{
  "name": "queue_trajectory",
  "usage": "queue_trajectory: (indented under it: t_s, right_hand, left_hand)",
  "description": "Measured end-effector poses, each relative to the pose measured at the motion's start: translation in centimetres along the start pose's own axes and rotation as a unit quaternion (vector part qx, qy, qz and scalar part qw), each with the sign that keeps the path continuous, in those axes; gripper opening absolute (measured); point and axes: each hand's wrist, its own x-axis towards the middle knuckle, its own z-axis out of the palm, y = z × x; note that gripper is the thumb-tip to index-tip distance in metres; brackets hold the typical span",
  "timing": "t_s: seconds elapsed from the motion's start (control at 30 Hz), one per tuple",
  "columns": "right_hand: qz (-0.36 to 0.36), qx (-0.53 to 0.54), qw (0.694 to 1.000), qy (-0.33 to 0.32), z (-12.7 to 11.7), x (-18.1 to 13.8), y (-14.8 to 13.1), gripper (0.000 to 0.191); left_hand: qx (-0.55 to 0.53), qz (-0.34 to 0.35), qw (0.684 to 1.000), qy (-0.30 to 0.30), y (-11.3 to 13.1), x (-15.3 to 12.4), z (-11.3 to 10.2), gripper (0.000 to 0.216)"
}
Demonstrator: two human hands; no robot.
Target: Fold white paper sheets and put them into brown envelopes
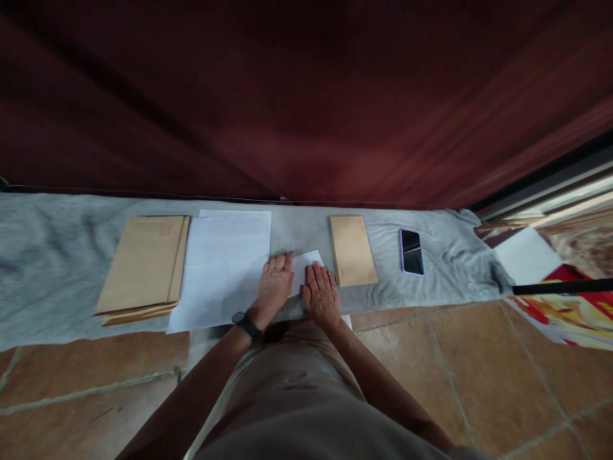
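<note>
A small white folded paper (301, 265) lies on the grey cloth, partly covered by both hands. Flat on its left part rests my left hand (275, 284), fingers stretched out; that wrist wears a dark watch. My right hand (322, 297) presses flat on the paper's right edge with its fingers extended. Directly left of my left hand is a stack of white sheets (230, 262), one slightly out of line with the others. A small brown envelope or pile of them (353, 249) sits just right of my right hand.
Large brown envelopes (143, 262) are stacked at the left on the grey cloth (48, 255). A phone (412, 252) lies to the right. Behind hangs a dark red curtain (311, 128). A colourful printed bag or sheet (569, 306) and a dark bar (560, 287) are at far right.
</note>
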Motion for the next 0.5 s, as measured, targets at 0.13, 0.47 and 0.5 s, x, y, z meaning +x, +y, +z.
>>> queue_trajectory:
  t_s: [0.13, 0.47, 0.5]
  right_hand:
    - [0.0, 0.003, 1.0, 0.002, 0.1, 0.1, -0.1, 0.055]
    - [0.001, 0.196, 0.967, 0.165, -3.7, 1.2, 0.6, 0.061]
    - [0.011, 0.207, 0.959, 0.195, -4.4, 1.4, 0.6, 0.06]
  left_hand:
    - [-0.039, -0.029, 0.999, -0.014, -0.5, 2.5, -0.4, 0.032]
    - [-0.099, 0.023, 0.989, 0.11, 0.5, 3.4, -6.7, 0.009]
    - [-0.084, 0.061, 0.985, 0.135, 0.6, 3.0, -7.1, 0.011]
